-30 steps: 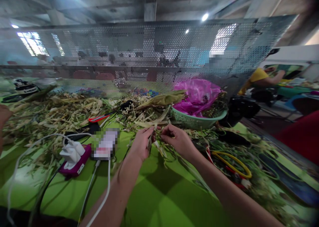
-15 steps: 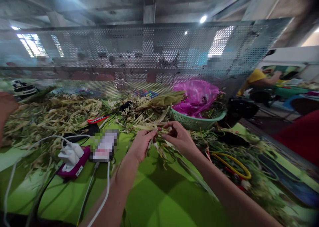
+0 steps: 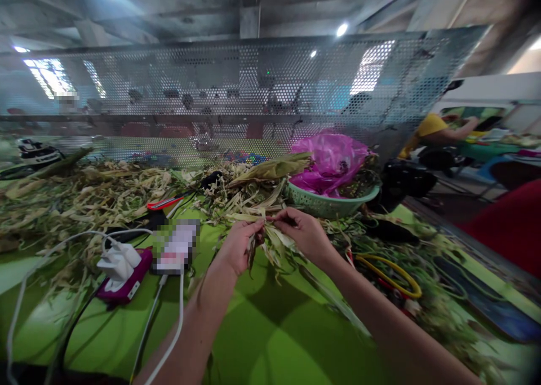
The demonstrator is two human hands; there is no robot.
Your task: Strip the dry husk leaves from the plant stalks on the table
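At the left end of the bright green counter (image 3: 291,345), I see a black-and-white object (image 3: 38,153), too blurred to name, behind a broad heap of dry, pale plant strips (image 3: 101,187). Nearer the person sits a purple power block (image 3: 134,280) with white plugs (image 3: 118,264) pushed into it. Just right of that is a phone with a blurred-out screen (image 3: 177,244), a white cable (image 3: 181,309) running from its lower end; behind the phone lies a slim red-orange tool (image 3: 164,203).

Toward the middle, the left hand (image 3: 244,243) has its fingers pinched round a bundle of pale, ribbon-like dry leaves (image 3: 276,244), held up over the counter. Close against it, the right hand (image 3: 301,231) bends its fingers narrow at the bundle's top; whether they grip a strip, I can't tell.

Behind the right hand stands a pale green plastic basket (image 3: 333,206) holding a crumpled magenta plastic bag (image 3: 329,162). Further right, a yellow loop (image 3: 393,269) lies among green stems (image 3: 443,295). Well beyond, a person in a yellow top (image 3: 431,127) sits at another table.
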